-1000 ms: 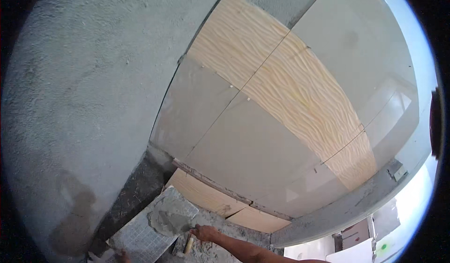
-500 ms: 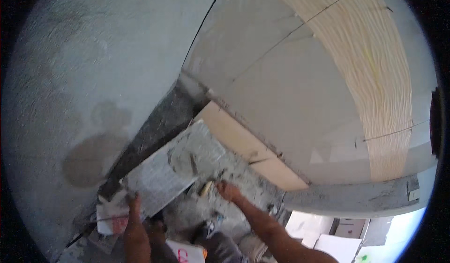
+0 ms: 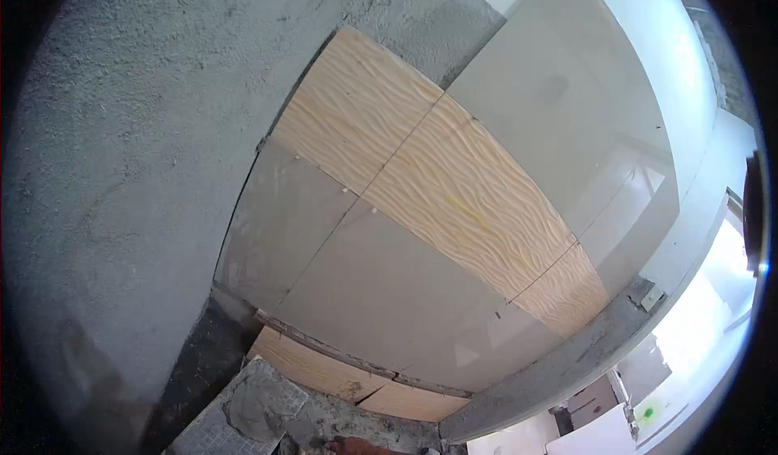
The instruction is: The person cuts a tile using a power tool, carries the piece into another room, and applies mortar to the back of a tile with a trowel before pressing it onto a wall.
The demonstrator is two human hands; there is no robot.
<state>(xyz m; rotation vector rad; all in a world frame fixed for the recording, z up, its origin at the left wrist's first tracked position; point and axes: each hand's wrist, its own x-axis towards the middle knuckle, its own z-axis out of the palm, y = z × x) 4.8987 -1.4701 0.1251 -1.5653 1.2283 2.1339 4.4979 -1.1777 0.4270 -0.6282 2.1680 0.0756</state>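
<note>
Head view: at the near edge, the right hand is cut off by the lower border; how far it is closed, and whether anything is held in it, cannot be told. The left hand lies out of view, so its grip cannot be told either. To the left of the right hand, a tile with a gridded back is partly cut off, and its far part is covered by a heap of grey mortar. Farther on, two wood-patterned tiles are set side by side in a low row. Above them, plain grey tiles are fixed, topped by a wavy beige band; small white spacers are seated at its lower edge. Above the band, more plain surface is formed by a pale grey panel. The left side is filled by a rough grey wall; the right is bordered by a grey ledge.
</note>
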